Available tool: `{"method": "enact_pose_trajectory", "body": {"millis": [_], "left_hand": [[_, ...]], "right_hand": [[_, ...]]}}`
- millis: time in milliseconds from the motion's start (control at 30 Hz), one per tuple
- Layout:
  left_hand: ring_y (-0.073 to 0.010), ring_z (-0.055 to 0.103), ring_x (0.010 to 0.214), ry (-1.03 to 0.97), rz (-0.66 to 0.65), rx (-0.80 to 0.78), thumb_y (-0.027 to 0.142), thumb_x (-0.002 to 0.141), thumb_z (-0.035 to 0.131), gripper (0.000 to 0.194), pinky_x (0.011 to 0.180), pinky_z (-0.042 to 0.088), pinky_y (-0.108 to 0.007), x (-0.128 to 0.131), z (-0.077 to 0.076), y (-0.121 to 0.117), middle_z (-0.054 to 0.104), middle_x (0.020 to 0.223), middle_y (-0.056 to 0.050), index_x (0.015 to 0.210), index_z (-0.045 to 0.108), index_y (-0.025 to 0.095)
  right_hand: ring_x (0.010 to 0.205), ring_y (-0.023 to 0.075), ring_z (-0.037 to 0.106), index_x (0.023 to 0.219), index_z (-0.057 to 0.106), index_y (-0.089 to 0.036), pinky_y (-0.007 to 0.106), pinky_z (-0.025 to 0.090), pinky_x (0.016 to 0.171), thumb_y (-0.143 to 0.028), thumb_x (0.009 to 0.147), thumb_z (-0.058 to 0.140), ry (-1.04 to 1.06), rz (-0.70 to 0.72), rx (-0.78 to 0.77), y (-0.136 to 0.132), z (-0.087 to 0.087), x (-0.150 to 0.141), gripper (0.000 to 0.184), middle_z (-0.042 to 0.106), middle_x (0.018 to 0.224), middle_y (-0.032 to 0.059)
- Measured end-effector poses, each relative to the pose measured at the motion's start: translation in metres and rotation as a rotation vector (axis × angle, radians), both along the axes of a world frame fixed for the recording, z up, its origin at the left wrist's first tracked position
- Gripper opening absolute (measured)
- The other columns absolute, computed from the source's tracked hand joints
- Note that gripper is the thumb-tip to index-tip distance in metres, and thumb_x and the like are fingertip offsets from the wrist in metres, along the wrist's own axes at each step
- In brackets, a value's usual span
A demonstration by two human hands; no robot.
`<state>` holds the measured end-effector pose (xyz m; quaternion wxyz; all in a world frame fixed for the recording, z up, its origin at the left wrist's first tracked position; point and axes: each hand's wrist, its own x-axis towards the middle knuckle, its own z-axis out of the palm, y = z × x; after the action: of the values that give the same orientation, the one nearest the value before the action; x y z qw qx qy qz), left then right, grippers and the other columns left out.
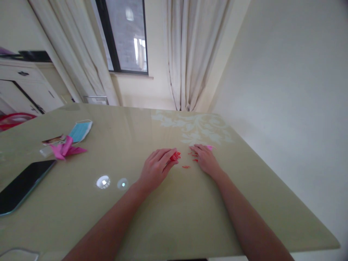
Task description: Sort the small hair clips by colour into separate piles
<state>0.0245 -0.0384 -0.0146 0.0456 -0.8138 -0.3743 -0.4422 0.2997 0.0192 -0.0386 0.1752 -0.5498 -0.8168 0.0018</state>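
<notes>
My left hand (157,165) is closed round a small bundle of thin red pieces (175,156), whose ends stick out past the thumb and fingers. Across from it, my right hand (205,157) rests low on the table with its fingers stretched out. Several thin red pieces (186,167) lie loose between the two hands, some of them right at the right fingertips. A bit of pink material (210,148) shows just beyond the right hand, partly hidden by it. The red pieces are too small to tell their exact kind.
At the left of the glossy table (163,224) lie a black phone (25,183), a folded pink paper shape (66,148) and a blue face mask (81,131). A white wall (293,94) runs along the right side. Curtains (187,54) hang behind the far edge.
</notes>
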Motion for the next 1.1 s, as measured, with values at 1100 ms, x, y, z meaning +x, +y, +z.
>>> {"method": "enact_pose_trajectory", "body": {"millis": [1100], "left_hand": [[-0.0237, 0.072, 0.106, 0.008, -0.01, 0.026, 0.035, 0.102, 0.064, 0.035, 0.094, 0.059, -0.039, 0.0, 0.0, 0.0, 0.077, 0.119, -0.01, 0.135, 0.064, 0.023]], "right_hand": [[0.096, 0.0208, 0.068, 0.096, 0.076, -0.019, 0.035, 0.052, 0.093, 0.0, 0.083, 0.045, 0.264, 0.072, -0.067, 0.009, -0.004, 0.014, 0.038, 0.076, 0.099, 0.0095]]}}
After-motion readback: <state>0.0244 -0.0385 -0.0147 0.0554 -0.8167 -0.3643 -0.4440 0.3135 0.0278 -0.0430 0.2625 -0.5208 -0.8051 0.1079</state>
